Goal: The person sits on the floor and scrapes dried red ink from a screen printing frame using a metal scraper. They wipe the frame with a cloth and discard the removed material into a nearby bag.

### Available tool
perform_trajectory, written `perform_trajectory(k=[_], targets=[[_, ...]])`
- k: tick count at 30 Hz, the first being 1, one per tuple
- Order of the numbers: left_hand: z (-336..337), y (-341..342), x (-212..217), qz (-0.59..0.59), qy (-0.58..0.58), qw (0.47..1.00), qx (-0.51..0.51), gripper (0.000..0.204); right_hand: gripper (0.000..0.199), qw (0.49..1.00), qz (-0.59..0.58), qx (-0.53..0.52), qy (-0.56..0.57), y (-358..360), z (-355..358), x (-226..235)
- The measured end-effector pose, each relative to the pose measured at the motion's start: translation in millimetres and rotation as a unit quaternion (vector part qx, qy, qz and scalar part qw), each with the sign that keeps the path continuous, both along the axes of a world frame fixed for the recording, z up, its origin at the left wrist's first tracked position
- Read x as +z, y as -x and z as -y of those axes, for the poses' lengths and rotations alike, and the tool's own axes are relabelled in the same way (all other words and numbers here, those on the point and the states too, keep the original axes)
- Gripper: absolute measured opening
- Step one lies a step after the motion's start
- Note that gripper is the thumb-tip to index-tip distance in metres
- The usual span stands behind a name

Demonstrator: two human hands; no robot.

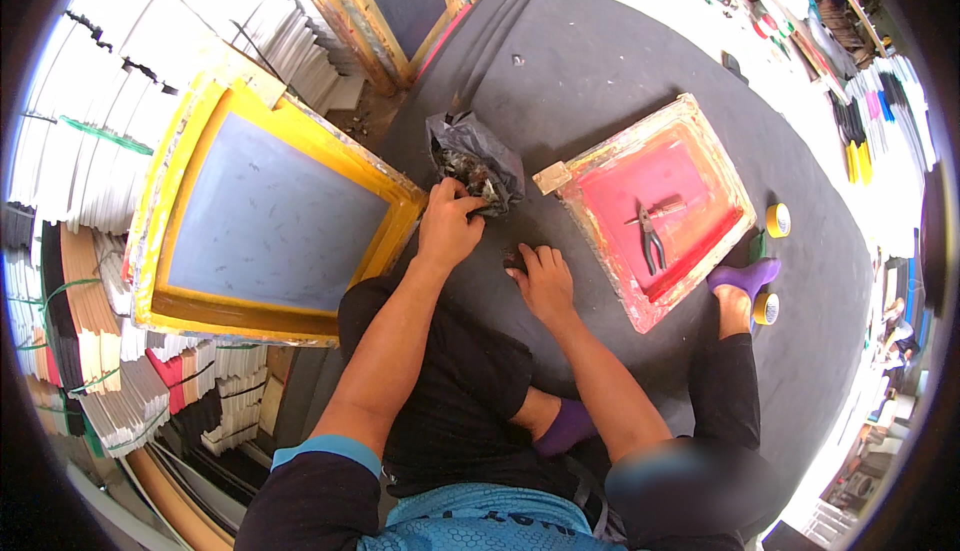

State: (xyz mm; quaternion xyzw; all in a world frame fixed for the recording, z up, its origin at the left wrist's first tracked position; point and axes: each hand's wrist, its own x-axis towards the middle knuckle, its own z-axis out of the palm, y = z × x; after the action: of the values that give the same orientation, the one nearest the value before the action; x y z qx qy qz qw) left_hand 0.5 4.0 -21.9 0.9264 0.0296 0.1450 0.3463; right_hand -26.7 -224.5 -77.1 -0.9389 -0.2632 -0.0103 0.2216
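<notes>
Black plastic bag (500,151) observed on the dark surface (600,61), person's left of the red frame (615,186). Its long axis slants from far left to near right; the open mouth, showing dark mixed scraps (465,169), is turned toward the seated person. Left hand (452,226): fingers bent at the mouth's near edge, the bag just beyond their tips; I cannot tell whether they grip anything. Right hand (547,281), between bag and red frame: thumb and forefinger narrowly spaced about a small dark piece (512,258), grip not confirmed. Pliers (648,236) and a screwdriver (663,208) lie inside the red frame.
</notes>
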Motion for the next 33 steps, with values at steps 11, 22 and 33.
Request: perform_trajectory(k=[11,22,33], targets=[[4,-1,2,-0.015,-0.009,1.0,0.004,0.025,0.019,0.99,0.077,-0.085,-0.088,1,-38,-43],[4,4,6,-0.005,0.007,1.0,0.014,0.025,0.009,0.991,0.043,-0.098,-0.074,-5,-39,-38],[8,7,4,0.011,-0.004,1.0,-0.018,0.025,0.026,0.824,-0.316,-0.298,-0.363,-36,-14,11]])
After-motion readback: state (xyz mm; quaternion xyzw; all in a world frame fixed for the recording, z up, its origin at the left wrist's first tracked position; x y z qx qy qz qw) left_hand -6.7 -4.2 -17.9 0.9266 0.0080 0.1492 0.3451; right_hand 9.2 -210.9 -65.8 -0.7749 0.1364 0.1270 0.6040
